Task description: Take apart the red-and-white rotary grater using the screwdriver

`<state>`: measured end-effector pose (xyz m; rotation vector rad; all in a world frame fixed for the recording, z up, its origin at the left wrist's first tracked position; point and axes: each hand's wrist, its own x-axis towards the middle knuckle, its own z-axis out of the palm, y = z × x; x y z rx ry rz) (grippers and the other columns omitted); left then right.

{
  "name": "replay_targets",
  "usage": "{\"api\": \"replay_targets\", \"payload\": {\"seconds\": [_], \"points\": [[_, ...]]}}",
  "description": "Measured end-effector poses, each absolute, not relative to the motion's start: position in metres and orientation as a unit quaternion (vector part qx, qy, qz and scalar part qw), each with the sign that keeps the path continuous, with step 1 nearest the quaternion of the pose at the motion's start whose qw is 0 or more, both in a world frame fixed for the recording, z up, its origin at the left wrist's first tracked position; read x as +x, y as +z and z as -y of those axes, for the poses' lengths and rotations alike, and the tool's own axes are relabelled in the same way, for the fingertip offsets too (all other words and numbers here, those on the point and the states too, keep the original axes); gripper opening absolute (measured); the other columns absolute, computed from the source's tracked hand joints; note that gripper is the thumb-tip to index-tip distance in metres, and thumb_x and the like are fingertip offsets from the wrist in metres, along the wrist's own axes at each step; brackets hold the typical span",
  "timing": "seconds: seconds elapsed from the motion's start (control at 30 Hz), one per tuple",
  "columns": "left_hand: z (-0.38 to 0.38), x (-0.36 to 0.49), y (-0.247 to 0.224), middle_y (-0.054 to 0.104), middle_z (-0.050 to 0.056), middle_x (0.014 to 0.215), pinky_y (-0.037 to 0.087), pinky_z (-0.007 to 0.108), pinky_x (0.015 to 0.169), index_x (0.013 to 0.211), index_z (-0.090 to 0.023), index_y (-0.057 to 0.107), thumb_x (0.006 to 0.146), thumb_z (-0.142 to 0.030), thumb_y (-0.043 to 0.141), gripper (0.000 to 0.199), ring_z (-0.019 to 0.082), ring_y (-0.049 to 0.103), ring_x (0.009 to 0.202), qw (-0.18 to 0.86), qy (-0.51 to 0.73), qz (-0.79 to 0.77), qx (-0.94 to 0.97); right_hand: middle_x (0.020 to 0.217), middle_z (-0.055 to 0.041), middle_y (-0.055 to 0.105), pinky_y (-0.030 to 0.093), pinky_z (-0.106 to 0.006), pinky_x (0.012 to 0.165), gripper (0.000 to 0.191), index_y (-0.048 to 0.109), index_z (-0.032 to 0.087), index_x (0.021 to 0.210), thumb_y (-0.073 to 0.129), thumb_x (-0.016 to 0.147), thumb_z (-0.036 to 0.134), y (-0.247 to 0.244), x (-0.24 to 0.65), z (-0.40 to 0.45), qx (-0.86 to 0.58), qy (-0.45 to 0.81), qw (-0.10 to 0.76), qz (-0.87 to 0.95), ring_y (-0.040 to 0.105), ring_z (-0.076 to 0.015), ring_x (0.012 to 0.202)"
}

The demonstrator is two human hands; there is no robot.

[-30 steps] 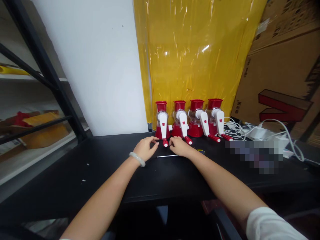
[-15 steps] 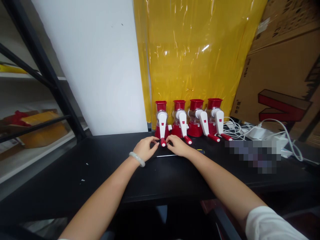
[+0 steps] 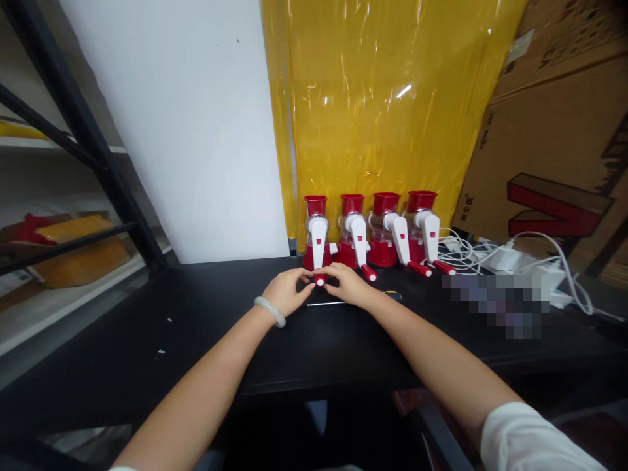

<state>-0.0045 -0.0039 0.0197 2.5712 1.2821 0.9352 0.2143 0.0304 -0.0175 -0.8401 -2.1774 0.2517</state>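
Observation:
Several red-and-white rotary graters stand upright in a row, each with a crank on its front. The leftmost rotary grater (image 3: 318, 239) has its crank pointing down, with the red handle (image 3: 320, 280) between my hands. My left hand (image 3: 289, 290), a pale bangle at its wrist, has bent fingers and thumb closing at the handle's left side. From the right, my right hand (image 3: 346, 284) has its fingers across the top of the handle and its thumb below. Exact fingertip contact is partly hidden. Just behind my hands, a screwdriver (image 3: 326, 303) lies on the black table (image 3: 206, 347).
The other rotary graters (image 3: 352, 229) stand to the right, before yellow plastic sheeting (image 3: 373, 98). White cables and a power strip (image 3: 505, 260) lie farther right beside a large cardboard box (image 3: 540, 144). Shelving (image 3: 98, 275) with a carton is at left. A blurred patch covers something on the table.
My right fingers have moved left over the top of the crank handle. My left fingertips have shifted slightly right, closer to it. The graters stay in place.

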Motion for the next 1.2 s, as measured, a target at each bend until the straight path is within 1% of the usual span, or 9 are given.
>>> {"api": "replay_targets", "payload": {"seconds": [0.2,0.33,0.53,0.7,0.83,0.9,1.0,1.1,1.2], "points": [[0.005,-0.005,0.022,0.074,0.004,0.092,0.055,0.038,0.083,0.093,-0.022,0.060,0.090,-0.027,0.055,0.008,0.023,0.071,0.089,0.059,0.336,-0.436,0.833,0.098,-0.0056,0.066,0.048,-0.037,0.089,0.040,0.071,0.028,0.122,0.066,0.085,0.012,-0.019,0.214,-0.031,-0.339,0.079,0.377,0.858,0.059,-0.0192,0.093],[0.004,-0.005,0.022,0.074,0.004,0.092,0.054,0.040,0.085,0.096,-0.022,0.059,0.090,-0.027,0.054,0.009,0.023,0.071,0.091,0.055,0.341,-0.441,0.829,0.098,-0.0058,0.069,0.048,-0.036,0.089,0.037,0.071,0.025,0.119,0.065,0.085,0.011,-0.017,0.213,-0.029,-0.343,0.081,0.379,0.855,0.060,-0.0190,0.093],[-0.001,-0.001,0.022,0.069,0.009,0.114,0.054,0.042,0.094,0.112,-0.020,0.057,0.090,-0.028,0.057,0.023,0.024,0.067,0.107,0.042,0.433,-0.453,0.778,0.094,-0.0043,0.071,0.048,-0.033,0.085,0.029,0.070,0.022,0.110,0.067,0.083,0.012,-0.015,0.212,-0.026,-0.358,0.098,0.396,0.840,0.063,-0.0175,0.088],[-0.008,0.008,0.042,0.063,0.013,0.123,0.051,0.045,0.102,0.120,-0.017,0.052,0.089,-0.033,0.059,0.035,0.027,0.062,0.117,0.039,0.420,-0.462,0.780,0.085,-0.0011,0.067,0.047,-0.027,0.074,0.028,0.067,0.019,0.107,0.066,0.081,0.011,-0.016,0.211,-0.026,-0.353,0.117,0.404,0.835,0.062,-0.0141,0.076],[-0.026,0.020,0.063,0.056,0.022,0.133,0.042,0.047,0.110,0.126,-0.010,0.048,0.082,-0.032,0.069,0.054,0.034,0.054,0.129,0.020,0.369,-0.497,0.785,0.080,0.0017,0.061,0.046,-0.025,0.069,0.035,0.065,0.020,0.113,0.065,0.079,0.010,-0.018,0.211,-0.027,-0.347,0.135,0.404,0.836,0.058,-0.0118,0.070],[-0.041,0.030,0.068,0.053,0.024,0.138,0.039,0.045,0.113,0.130,-0.009,0.045,0.078,-0.031,0.073,0.063,0.034,0.050,0.135,0.064,0.365,-0.530,0.763,0.080,0.0023,0.059,0.045,-0.024,0.069,0.044,0.062,0.021,0.120,0.063,0.077,0.008,-0.019,0.211,-0.027,-0.343,0.133,0.403,0.838,0.056,-0.0115,0.070],[-0.064,0.046,0.067,0.055,0.023,0.139,0.042,0.039,0.107,0.130,-0.012,0.042,0.071,-0.030,0.082,0.073,0.031,0.053,0.132,0.201,0.380,-0.598,0.677,0.085,0.0007,0.058,0.046,-0.025,0.071,0.054,0.060,0.021,0.125,0.060,0.074,0.003,-0.019,0.212,-0.027,-0.346,0.121,0.402,0.839,0.057,-0.0121,0.073],[-0.079,0.062,0.060,0.065,0.021,0.126,0.050,0.034,0.093,0.124,-0.012,0.046,0.069,-0.032,0.085,0.071,0.029,0.065,0.115,0.234,0.378,-0.610,0.656,0.091,-0.0019,0.058,0.048,-0.027,0.074,0.050,0.063,0.020,0.121,0.058,0.074,0.003,-0.018,0.212,-0.027,-0.348,0.115,0.400,0.840,0.057,-0.0133,0.078],[-0.086,0.072,0.051,0.069,0.020,0.118,0.051,0.034,0.086,0.115,-0.012,0.052,0.067,-0.035,0.087,0.064,0.030,0.068,0.107,0.231,0.382,-0.612,0.653,0.090,-0.0022,0.055,0.048,-0.028,0.075,0.042,0.067,0.020,0.113,0.056,0.076,0.003,-0.017,0.212,-0.027,-0.342,0.114,0.400,0.842,0.057,-0.0134,0.078]]}}
